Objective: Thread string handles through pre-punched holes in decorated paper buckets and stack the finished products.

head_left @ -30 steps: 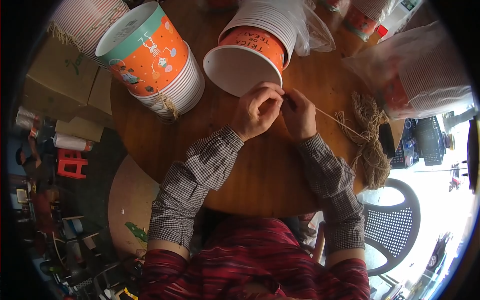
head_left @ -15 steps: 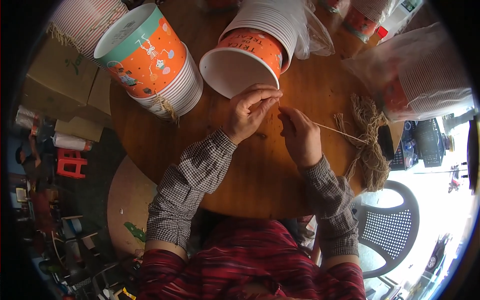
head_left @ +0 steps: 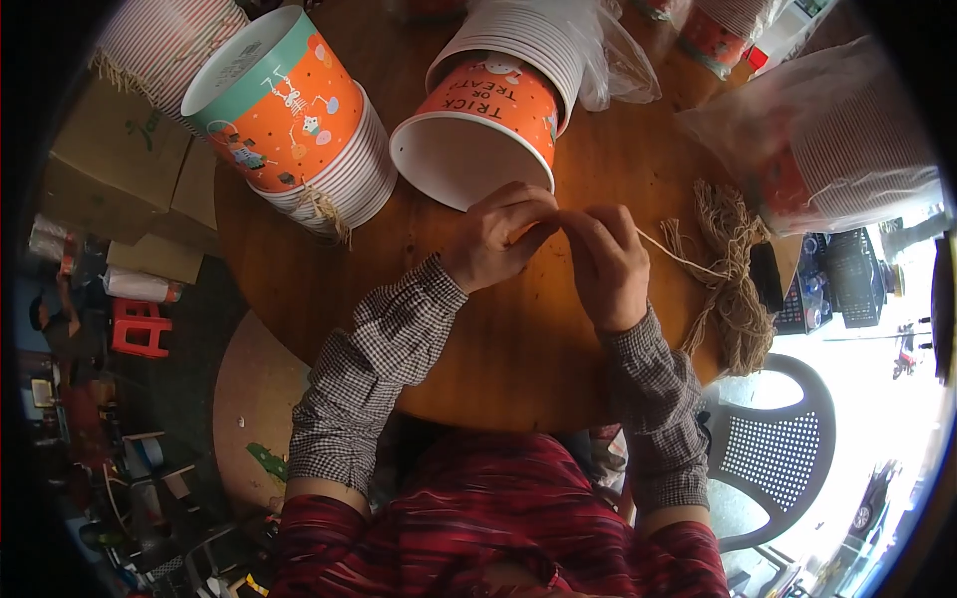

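Pinching a length of pale twine (head_left: 670, 252) between them, the left hand (head_left: 498, 237) and the right hand (head_left: 606, 267) meet just in front of the mouth of a tipped-over orange paper bucket (head_left: 478, 130). Each grip is closed on the twine, fingertips together, the two hands touching at the thumbs. From the right hand the twine runs taut away from the bucket to a loose bundle of twine (head_left: 733, 274) lying on the round wooden table (head_left: 498, 369). The orange bucket lies on its side at the end of a nested stack, its white inside facing the hands. Left of it, another stack of buckets (head_left: 299, 120) lies tilted, teal-rimmed with orange sides. Beyond the twine bundle, clear plastic bags of striped cups (head_left: 847, 140) rest at the table's edge.
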